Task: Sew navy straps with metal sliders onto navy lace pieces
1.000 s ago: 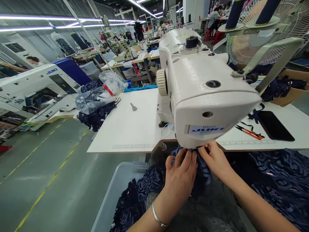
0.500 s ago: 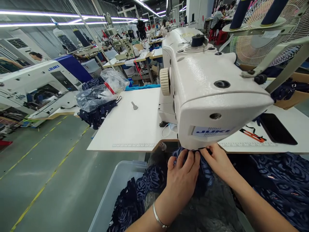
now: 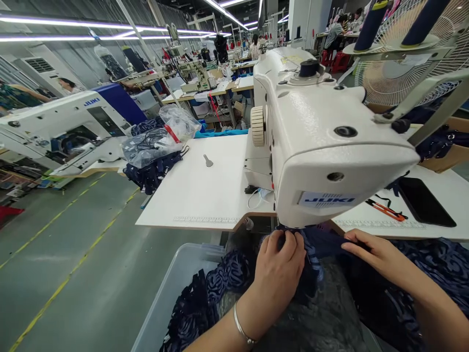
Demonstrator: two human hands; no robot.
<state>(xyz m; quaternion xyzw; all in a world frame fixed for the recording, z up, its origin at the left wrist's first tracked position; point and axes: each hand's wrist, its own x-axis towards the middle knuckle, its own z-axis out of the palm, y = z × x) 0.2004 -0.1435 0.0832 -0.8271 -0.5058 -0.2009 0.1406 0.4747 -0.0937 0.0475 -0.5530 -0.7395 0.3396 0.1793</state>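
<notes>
A white JUKI sewing machine (image 3: 330, 146) stands in front of me. Under its head, my left hand (image 3: 280, 264) presses curled fingers onto dark navy patterned fabric (image 3: 311, 254); its fingertips are partly hidden by the fabric and the machine. To the right, my right hand (image 3: 377, 254) pinches the edge of the navy fabric between thumb and fingers and holds it stretched sideways from the machine. The needle area is hidden behind the machine head. More patterned navy pieces (image 3: 229, 274) hang below my left hand into a clear plastic bin (image 3: 161, 293).
On the white table (image 3: 205, 190) lies a small metal piece (image 3: 208, 161). An orange cutter (image 3: 388, 210) and a black phone (image 3: 427, 201) rest at the right. Plastic-bagged dark garments (image 3: 154, 146) sit at the left edge. A second machine (image 3: 69, 127) and a fan (image 3: 392, 68) stand nearby.
My right hand has moved right, away from the machine head, drawing the fabric edge out with it. My left hand stays on the fabric by the machine. The view has shifted slightly.
</notes>
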